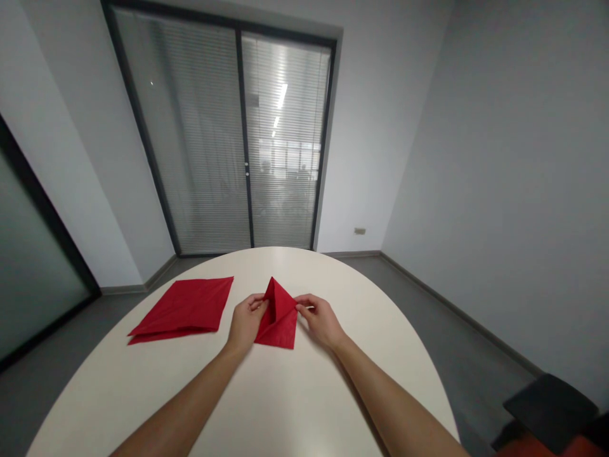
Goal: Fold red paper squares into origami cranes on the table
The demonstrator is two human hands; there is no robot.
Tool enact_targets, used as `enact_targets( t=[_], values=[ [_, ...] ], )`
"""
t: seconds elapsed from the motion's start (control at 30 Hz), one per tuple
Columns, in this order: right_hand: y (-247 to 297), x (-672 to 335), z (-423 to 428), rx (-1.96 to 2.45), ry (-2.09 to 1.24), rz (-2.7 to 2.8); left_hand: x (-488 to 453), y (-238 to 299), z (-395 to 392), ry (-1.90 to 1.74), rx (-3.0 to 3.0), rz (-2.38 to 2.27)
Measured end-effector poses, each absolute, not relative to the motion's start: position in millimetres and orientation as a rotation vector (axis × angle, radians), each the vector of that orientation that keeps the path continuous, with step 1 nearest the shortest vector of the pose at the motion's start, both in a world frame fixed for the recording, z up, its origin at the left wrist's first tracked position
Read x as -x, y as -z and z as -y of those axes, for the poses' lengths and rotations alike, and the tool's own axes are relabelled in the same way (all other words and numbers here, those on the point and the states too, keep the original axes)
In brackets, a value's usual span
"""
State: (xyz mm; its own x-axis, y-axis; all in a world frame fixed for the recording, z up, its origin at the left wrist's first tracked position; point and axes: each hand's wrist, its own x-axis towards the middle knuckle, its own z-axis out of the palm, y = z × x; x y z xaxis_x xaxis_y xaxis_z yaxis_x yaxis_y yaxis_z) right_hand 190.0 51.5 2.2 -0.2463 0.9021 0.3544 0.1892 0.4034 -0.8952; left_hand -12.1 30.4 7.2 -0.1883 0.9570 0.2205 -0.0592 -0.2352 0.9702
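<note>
A red folded napkin stands partly opened between my two hands, its peak pointing away from me and a pocket gaping in its middle. My left hand pinches its left edge between thumb and fingers. On the other side, my right hand grips the right corner with thumb and fingertips. The napkin's lower edge is near the tabletop; whether it touches is hard to see. To the left lies a larger red folded cloth, flat with its layers slightly apart at the front edge, touched by neither hand.
Both napkins are over a round cream table. Beyond it are a dark-framed glass partition with blinds and a grey wall. A black and orange chair stands at the lower right.
</note>
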Motion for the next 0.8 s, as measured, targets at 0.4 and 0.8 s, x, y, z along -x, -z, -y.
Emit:
enact_targets(
  t=[0.4, 0.8],
  values=[
    [-1.2, -200.9, -59.3, 0.886, -1.158, 1.580, 11.0, -14.5, -26.7, -1.527, -1.270, -1.161],
    [-5.9, -201.0, -61.6, 0.937, -1.231, 1.481, 10.2, -9.0, -27.7, -1.531, -1.296, -1.159]
  ],
)
